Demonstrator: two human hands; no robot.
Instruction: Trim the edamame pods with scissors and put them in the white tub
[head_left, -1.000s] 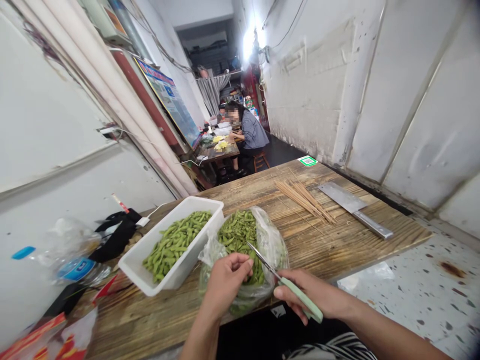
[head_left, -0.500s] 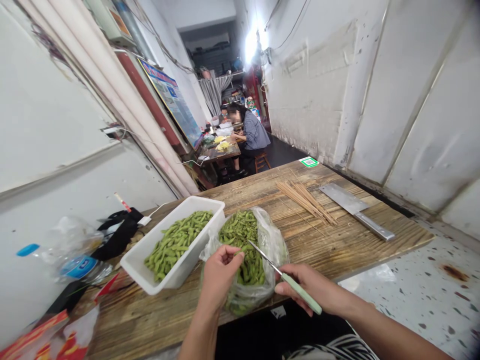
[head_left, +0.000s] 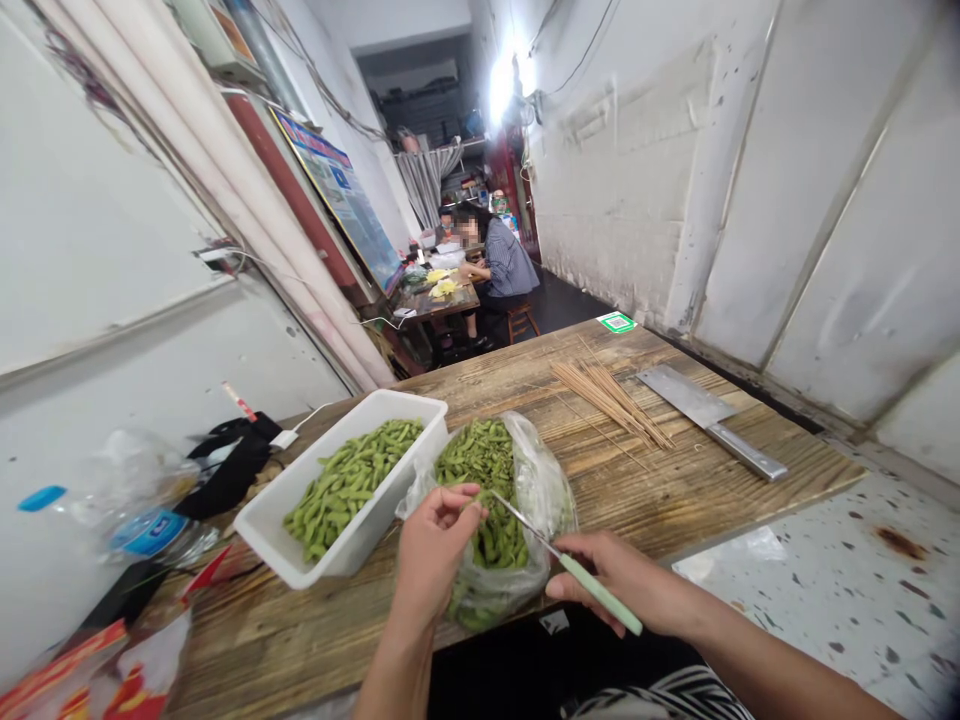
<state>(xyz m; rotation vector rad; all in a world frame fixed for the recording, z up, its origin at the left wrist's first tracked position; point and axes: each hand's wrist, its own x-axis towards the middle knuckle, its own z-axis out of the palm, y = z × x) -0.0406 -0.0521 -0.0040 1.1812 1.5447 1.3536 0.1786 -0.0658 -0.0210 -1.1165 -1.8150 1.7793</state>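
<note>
My left hand hovers over a clear plastic bag full of green edamame pods, its fingers pinched on one pod. My right hand grips the light-green handles of a pair of scissors, whose blades point up and left toward the pinched pod. To the left of the bag stands a white rectangular tub with more pods in it. All of this rests on a rough wooden table.
Bamboo skewers and a steel cleaver lie at the far right of the table. A plastic water bottle, a black item and red packaging crowd the left end. Another person sits at a table down the corridor.
My left hand has risen a little over the bag and pinched a pod. The scissor tips have moved closer to that hand.
</note>
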